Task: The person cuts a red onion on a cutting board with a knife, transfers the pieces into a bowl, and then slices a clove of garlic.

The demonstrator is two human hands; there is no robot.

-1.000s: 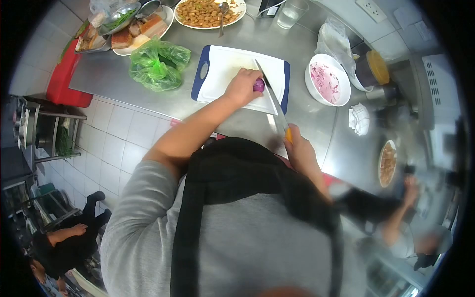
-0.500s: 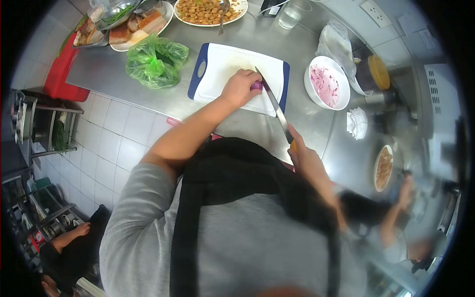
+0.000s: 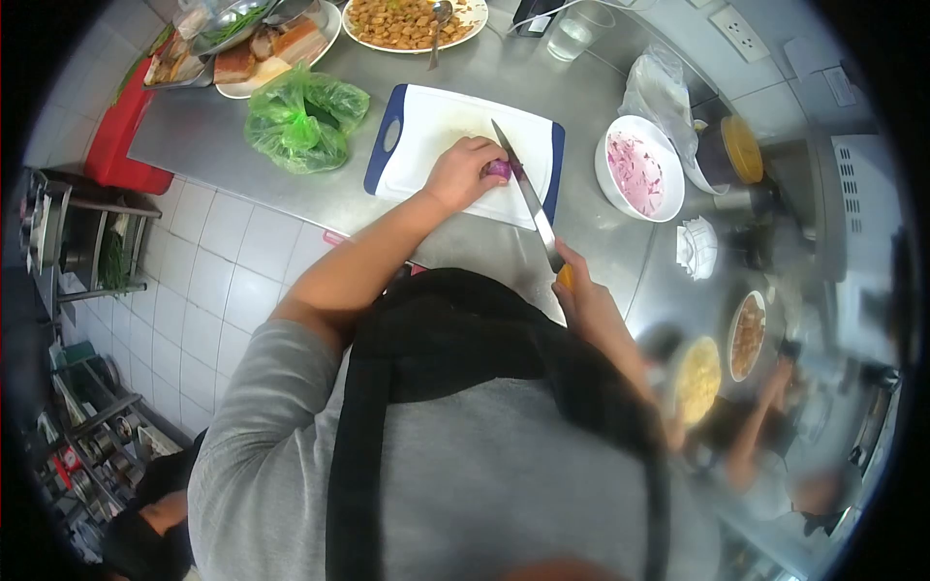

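Observation:
My left hand is closed on a piece of red onion, pressing it to a white cutting board with blue ends. My right hand grips the yellow handle of a kitchen knife. The long blade lies right beside the onion, its tip pointing to the far side of the board. To the right of the board stands a white bowl with chopped purple-pink onion in it. A knotted green plastic bag sits left of the board.
Plates of diced food and pork slabs stand at the back. A glass of water, a clear bag and crumpled white paper are about. Two co-workers are nearby; a yellow-filled dish is at right.
The knife and my right hand have shifted slightly left; my left hand still holds the onion. A dish of yellow food has appeared at right, and both co-workers have moved.

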